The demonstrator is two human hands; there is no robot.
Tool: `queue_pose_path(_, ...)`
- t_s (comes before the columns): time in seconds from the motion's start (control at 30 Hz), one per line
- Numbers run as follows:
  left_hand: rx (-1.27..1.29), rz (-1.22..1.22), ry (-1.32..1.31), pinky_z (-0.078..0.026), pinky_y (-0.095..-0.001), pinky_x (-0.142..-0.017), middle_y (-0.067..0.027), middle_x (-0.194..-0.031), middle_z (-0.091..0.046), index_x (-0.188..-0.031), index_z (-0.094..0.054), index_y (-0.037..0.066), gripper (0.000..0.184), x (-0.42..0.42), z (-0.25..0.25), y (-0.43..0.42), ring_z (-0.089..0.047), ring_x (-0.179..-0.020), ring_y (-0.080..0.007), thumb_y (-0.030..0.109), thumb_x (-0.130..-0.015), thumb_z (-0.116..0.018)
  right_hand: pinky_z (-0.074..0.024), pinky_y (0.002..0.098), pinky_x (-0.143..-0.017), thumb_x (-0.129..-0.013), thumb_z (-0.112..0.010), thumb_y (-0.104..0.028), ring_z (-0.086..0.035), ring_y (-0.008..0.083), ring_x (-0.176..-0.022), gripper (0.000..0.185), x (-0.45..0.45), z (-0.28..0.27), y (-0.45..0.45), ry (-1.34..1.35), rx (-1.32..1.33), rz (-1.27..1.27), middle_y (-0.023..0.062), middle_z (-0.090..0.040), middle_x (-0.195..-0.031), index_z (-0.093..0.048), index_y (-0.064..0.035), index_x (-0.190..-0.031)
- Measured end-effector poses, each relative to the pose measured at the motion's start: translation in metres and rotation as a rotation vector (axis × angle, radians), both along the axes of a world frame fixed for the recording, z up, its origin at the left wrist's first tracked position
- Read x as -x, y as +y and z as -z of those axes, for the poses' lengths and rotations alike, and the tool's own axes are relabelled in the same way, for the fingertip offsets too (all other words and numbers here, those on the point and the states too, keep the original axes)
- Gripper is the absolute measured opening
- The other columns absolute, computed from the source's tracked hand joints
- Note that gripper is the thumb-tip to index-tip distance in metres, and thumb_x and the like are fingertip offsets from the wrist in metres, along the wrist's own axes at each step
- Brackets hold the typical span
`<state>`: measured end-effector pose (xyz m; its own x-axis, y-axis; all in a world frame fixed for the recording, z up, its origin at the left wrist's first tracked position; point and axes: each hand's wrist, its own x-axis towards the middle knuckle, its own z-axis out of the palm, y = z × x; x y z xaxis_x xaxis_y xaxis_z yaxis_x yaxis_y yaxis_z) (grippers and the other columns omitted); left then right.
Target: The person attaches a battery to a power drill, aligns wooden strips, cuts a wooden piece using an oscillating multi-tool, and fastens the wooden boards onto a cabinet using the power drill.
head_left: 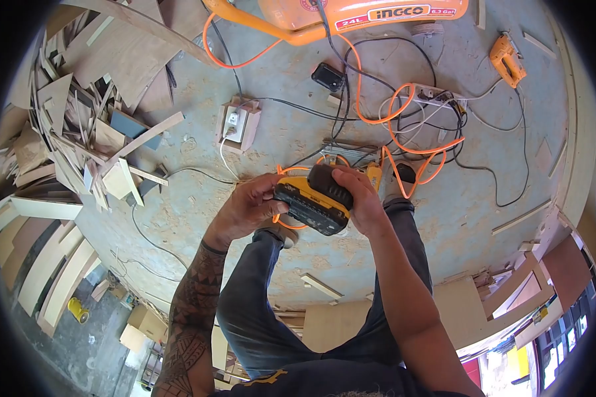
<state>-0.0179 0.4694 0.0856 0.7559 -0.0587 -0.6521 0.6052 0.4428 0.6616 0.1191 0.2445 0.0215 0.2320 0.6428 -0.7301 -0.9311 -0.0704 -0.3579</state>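
Note:
A yellow and black power tool is held up between my two hands, above the floor and in front of my knees. My left hand grips its left end, thumb along the near side. On the right, my right hand is wrapped round the black part on top of the tool's right end. The tool's underside is hidden. Below it, orange hose loops past my feet, beside a yellow object near my right hand.
An orange air tank lies ahead. A boxed white socket, black case, power strip and orange tool sit on the floor among tangled cables. Wood scraps pile at left; a wood strip lies near my legs.

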Motion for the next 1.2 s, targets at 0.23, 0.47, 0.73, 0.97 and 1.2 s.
queue_pose_path(0.23,0.058,-0.01,0.042,-0.053,-0.0312,-0.106,-0.006,-0.128,-0.066,-0.143,-0.059,-0.004,0.05,0.023,-0.009,-0.005,-0.065,-0.122,-0.0139,0.01,-0.099,-0.077,-0.0569,0.028,-0.08,-0.105,-0.062,-0.032,-0.072,0.0134,-0.089,0.041,0.017,-0.001,0.001,0.123,0.043,-0.037,0.0091,-0.076,-0.103,-0.072,0.005,-0.121)
queue_pose_path(0.47,0.016,-0.086,0.09,-0.053,-0.0312,-0.106,-0.0055,-0.128,-0.067,-0.144,-0.057,-0.003,0.049,0.046,0.019,0.003,-0.065,-0.122,-0.0143,0.011,-0.101,-0.075,-0.0474,0.0364,-0.108,-0.11,-0.052,-0.049,-0.063,0.0224,-0.124,0.059,0.035,0.033,0.014,-0.262,0.281,-0.141,0.0126,-0.067,-0.137,-0.06,-0.001,-0.144)
queue_pose_path(0.73,-0.213,-0.327,0.297,-0.05,-0.0337,-0.095,0.0008,-0.117,-0.069,-0.133,-0.066,0.009,0.038,0.053,0.213,0.039,-0.062,-0.107,-0.01,0.035,-0.106,-0.071,-0.0376,0.0432,-0.116,-0.11,-0.044,-0.061,-0.053,0.0291,-0.136,0.071,0.013,0.04,-0.004,-0.228,0.605,-0.002,0.022,-0.055,-0.148,-0.05,-0.0068,-0.156)
queue_pose_path(0.97,-0.198,-0.448,0.389,-0.048,-0.0369,-0.102,0.0024,-0.115,-0.068,-0.129,-0.065,0.012,0.033,0.042,0.302,0.049,-0.061,-0.114,-0.0122,0.038,-0.108,-0.066,-0.0434,0.0423,-0.11,-0.109,-0.046,-0.06,-0.062,0.0274,-0.121,0.068,0.017,0.025,0.004,-0.169,0.396,-0.124,0.0164,-0.065,-0.134,-0.054,-0.0077,-0.152)
queue_pose_path(1.2,-0.333,-0.545,0.522,-0.057,-0.0354,-0.093,-0.0124,-0.115,-0.072,-0.14,-0.06,0.004,0.042,0.164,0.275,0.042,-0.071,-0.107,-0.0208,0.033,-0.11,-0.06,-0.045,0.0416,-0.11,-0.111,-0.045,-0.058,-0.062,0.0241,-0.12,0.066,0.024,0.023,0.008,-0.146,0.388,-0.183,0.0152,-0.067,-0.132,-0.055,-0.0048,-0.149)
